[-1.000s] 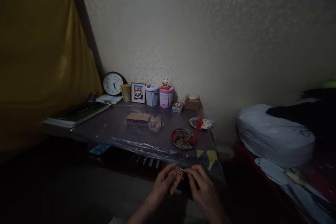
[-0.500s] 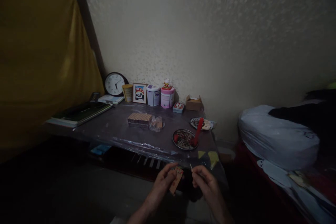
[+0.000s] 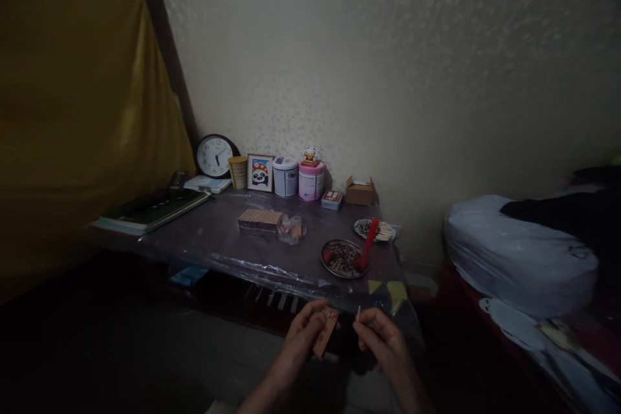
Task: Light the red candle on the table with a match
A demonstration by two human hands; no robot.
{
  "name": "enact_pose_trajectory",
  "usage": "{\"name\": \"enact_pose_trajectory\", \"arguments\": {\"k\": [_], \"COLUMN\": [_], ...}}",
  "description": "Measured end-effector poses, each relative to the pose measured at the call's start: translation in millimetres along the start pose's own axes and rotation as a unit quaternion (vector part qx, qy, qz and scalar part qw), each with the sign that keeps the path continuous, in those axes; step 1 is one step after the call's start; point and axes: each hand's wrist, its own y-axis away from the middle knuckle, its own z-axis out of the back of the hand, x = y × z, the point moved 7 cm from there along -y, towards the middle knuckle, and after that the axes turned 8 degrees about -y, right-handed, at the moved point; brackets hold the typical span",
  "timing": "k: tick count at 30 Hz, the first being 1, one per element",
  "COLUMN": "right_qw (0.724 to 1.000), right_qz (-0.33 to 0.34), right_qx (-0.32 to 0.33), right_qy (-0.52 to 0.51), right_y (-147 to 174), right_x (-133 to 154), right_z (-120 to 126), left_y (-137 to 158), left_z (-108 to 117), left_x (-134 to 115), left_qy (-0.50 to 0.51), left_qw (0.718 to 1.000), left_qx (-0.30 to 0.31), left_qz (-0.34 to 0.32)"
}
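Only the person's two bare hands and forearms enter the head view, coming in from the bottom edge. The left hand and the right hand wear no gloves, rings or bands that can be made out (the room is dim, so fine detail is lost). Both wrists are uncovered, with no watch or bracelet showing. The fingers are slim with short nails. A pale edge, perhaps cloth, shows low by the left forearm; what it is cannot be told.

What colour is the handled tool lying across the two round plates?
Red: the tool spans both plates, clearest in the head view.
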Motion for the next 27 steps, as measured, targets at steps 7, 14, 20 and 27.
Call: {"name": "enact_pose_trajectory", "arguments": {"k": [7,14,20,27], "right_qw": [0.999,0.999,0.999,0.997], "right_qz": [0.017,0.014,0.035,0.06], "right_qx": [-0.014,0.002,0.021,0.022], "right_qy": [-0.034,-0.037,0.003,0.034], "right_y": [-1.8,1.9,5.2,6.1], "right_x": [1.2,4.9,5.4,-1.3], "right_z": [0.8,-3.9,-10.2,-14.1], "left_y": [2.3,0.2,-2.0,0.9], "left_z": [-0.6,2.1,1.7,0.4], "left_x": [-4.5,-4.3,-1.5,-8.3], "left_qy": [-0.056,-0.099,-0.089,-0.096], "left_qw": [0.998,0.995,0.995,0.994], "left_qx": [0.008,-0.002,0.005,-0.001], "left_qz": [-0.019,-0.034,-0.037,-0.044]}}
